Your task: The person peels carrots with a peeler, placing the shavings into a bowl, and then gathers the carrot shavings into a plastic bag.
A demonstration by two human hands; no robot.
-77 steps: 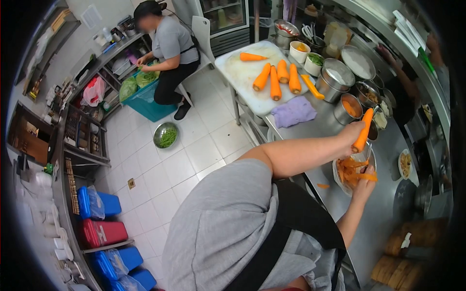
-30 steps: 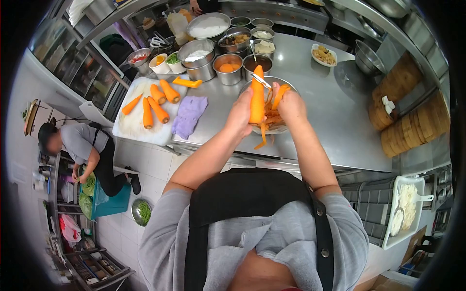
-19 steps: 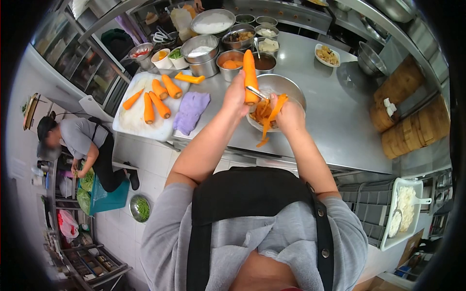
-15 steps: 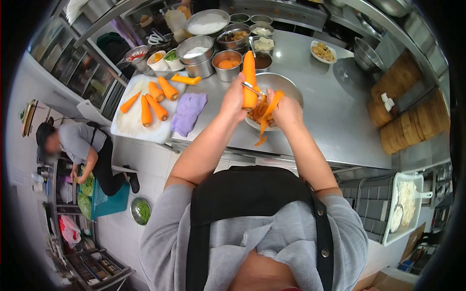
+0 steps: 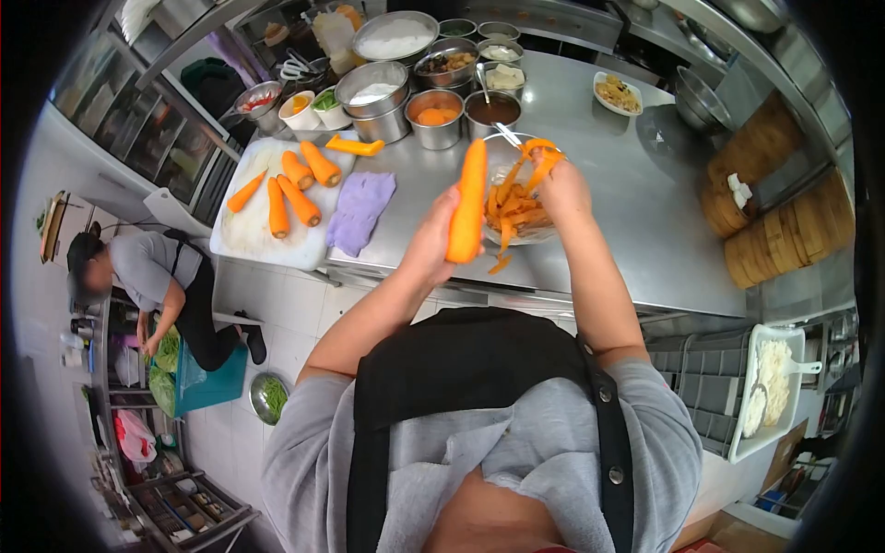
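My left hand [image 5: 431,235] is wrapped round the lower part of a peeled carrot [image 5: 470,198], its tip pointing up and away from me. My right hand [image 5: 564,192] grips a metal peeler [image 5: 507,135], with orange peel strips [image 5: 542,152] draped over its fingers. Beneath that hand a metal bowl [image 5: 502,161] holds a heap of carrot peelings [image 5: 514,217], and one strip hangs past the near rim. Several carrots [image 5: 297,201] lie on the white cutting board [image 5: 249,230] to the left, with a yellow-orange object [image 5: 355,146] at its far edge.
A purple cloth [image 5: 361,212] lies beside the board. Metal tubs of ingredients [image 5: 436,120] crowd the back left of the steel counter [image 5: 636,221]. A white dish of food [image 5: 616,94] and bamboo steamers [image 5: 784,244] stand right. A co-worker [image 5: 166,276] handles greens at far left.
The peeler has come off the carrot and moved to its upper right, over the bowl, strips with it. My left hand has brought the carrot lower and nearer me.
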